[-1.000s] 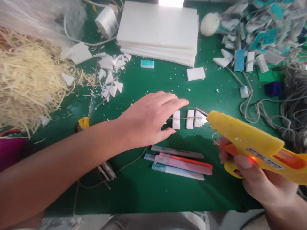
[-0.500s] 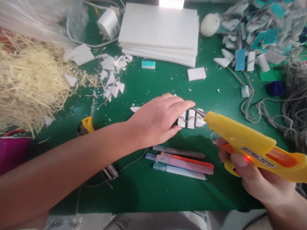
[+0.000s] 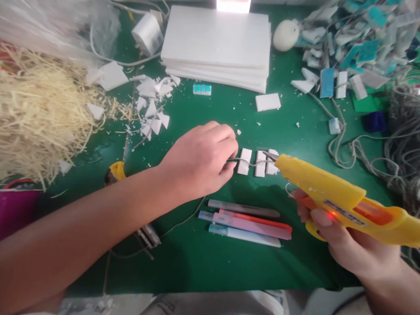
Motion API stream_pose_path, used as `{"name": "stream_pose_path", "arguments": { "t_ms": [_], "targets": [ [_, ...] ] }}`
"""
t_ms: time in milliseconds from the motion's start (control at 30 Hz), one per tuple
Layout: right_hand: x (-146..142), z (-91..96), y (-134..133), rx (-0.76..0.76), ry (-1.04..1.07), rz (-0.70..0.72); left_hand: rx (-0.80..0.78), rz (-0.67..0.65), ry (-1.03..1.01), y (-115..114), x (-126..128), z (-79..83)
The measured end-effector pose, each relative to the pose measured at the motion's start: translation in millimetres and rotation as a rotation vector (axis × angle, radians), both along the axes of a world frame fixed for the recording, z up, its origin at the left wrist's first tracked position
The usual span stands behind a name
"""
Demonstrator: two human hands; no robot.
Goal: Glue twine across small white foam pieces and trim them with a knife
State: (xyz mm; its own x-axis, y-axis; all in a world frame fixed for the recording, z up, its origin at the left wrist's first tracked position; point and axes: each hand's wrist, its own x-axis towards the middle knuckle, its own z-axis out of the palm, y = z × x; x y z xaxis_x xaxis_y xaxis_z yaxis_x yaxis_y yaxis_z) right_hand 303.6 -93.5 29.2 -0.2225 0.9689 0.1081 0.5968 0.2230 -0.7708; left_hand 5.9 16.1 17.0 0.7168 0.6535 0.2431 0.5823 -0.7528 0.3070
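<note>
My right hand (image 3: 341, 236) is wrapped round a yellow hot glue gun (image 3: 323, 181) with a small red light glowing on its side. The gun's metal nozzle points left, over three small white foam blocks (image 3: 244, 162) lying in a row on the green table. A thin grey string (image 3: 251, 164) runs across the blocks. Just left of them, my left hand (image 3: 205, 159) is closed, with the string's end leading in between thumb and fingers. What lies under that palm is hidden. Several marker pens (image 3: 252, 225) rest side by side below the blocks.
At the back stands a stack of white foam boards (image 3: 216, 39), with a white egg-shaped ball (image 3: 286, 35) beside it. Wood shavings (image 3: 42, 109) and foam scraps (image 3: 152, 100) cover the left. Tangled grey string (image 3: 405, 140) and blue-and-white offcuts (image 3: 364, 43) fill the right.
My left hand has drawn back left, off the blocks, and its fingers have closed on the string. The leftmost block now sits apart, slightly tilted. The glue gun has shifted slightly left.
</note>
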Motion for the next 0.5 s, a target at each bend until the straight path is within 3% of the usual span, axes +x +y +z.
{"name": "stream_pose_path", "arguments": {
  "t_ms": [200,500],
  "targets": [
    [-3,1.3,1,-0.033,0.021,0.037,0.025,0.015,0.04,0,2,1.7],
    [-10,11.4,11,0.005,-0.004,0.054,-0.064,0.102,0.289,-8,-1,28.1]
  ]
}}
